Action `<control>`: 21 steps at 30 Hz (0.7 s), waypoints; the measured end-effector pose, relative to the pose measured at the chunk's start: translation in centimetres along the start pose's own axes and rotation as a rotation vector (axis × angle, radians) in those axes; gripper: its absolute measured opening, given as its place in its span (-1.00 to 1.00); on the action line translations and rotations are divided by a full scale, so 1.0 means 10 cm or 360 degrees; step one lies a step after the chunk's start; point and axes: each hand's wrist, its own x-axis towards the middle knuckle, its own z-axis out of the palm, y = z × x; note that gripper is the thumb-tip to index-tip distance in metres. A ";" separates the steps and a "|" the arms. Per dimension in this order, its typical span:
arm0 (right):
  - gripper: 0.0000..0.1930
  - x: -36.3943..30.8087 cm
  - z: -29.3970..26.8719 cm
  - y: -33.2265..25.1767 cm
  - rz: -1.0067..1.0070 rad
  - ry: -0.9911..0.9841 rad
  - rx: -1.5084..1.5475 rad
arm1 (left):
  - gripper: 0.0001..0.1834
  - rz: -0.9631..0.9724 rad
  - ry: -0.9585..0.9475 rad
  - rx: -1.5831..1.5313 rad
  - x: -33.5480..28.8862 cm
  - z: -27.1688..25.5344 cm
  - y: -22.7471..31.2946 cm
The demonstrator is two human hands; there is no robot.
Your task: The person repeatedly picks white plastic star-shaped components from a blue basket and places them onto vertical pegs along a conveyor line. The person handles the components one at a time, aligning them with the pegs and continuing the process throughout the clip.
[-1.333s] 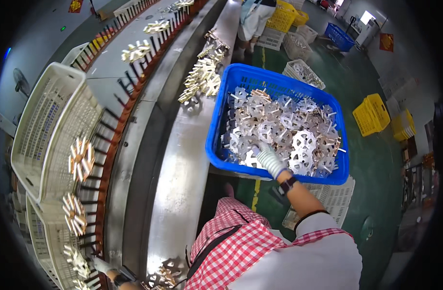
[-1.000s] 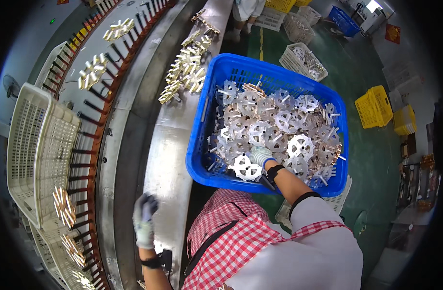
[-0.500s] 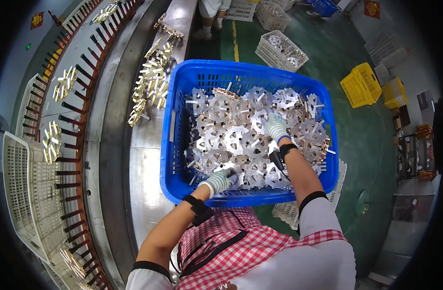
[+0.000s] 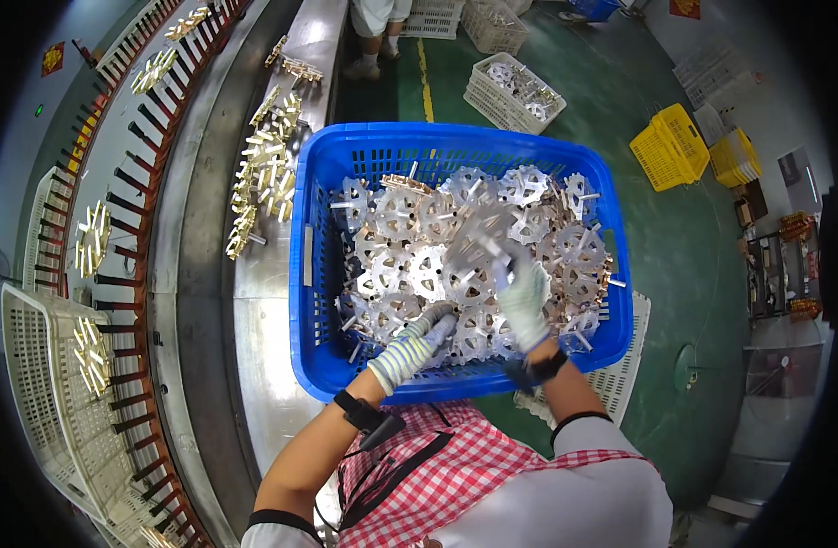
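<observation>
A large blue plastic basket (image 4: 455, 387) in front of me is heaped with silvery toothed metal discs (image 4: 428, 272) with slots and short rod-like pins. My right hand (image 4: 526, 300), in a striped work glove, grips one toothed metal disc (image 4: 478, 239) and holds it above the heap; this disc is smeared by motion. My left hand (image 4: 410, 349), gloved the same way, reaches over the basket's front rim. Its fingers stretch forward onto discs at the near side of the heap, and nothing held shows in them.
Brass-coloured pinned pieces (image 4: 271, 160) lie on the steel counter (image 4: 262, 329) at left. Beyond it runs a rack of dark prongs (image 4: 126, 280) beside a white crate (image 4: 49, 384). White crates (image 4: 515, 93), yellow baskets (image 4: 667, 151) and a person's legs (image 4: 368, 46) are farther off.
My right hand has lifted a toothed disc from the heap and drawn it toward me. My left hand has shifted slightly forward over the discs. The view has swung a little.
</observation>
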 end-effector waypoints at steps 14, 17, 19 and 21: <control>-0.35 -0.20 0.89 1.28 -0.0409 -0.0701 -0.0963 | -0.54 0.1052 0.0990 -0.0327 -1.81 -1.44 -0.37; -0.40 -0.10 0.97 1.16 0.0086 -0.0931 -0.0948 | -0.55 0.1052 0.1720 0.1015 -2.81 -1.92 -0.75; -0.54 -0.29 0.88 1.59 0.0063 -0.0889 -0.0620 | -0.55 0.0685 0.2806 0.2149 -3.51 -2.19 -1.29; -0.68 -0.21 0.95 1.76 0.0185 -0.0771 0.0086 | -0.58 0.0301 0.3477 0.1972 -4.27 -2.74 -2.19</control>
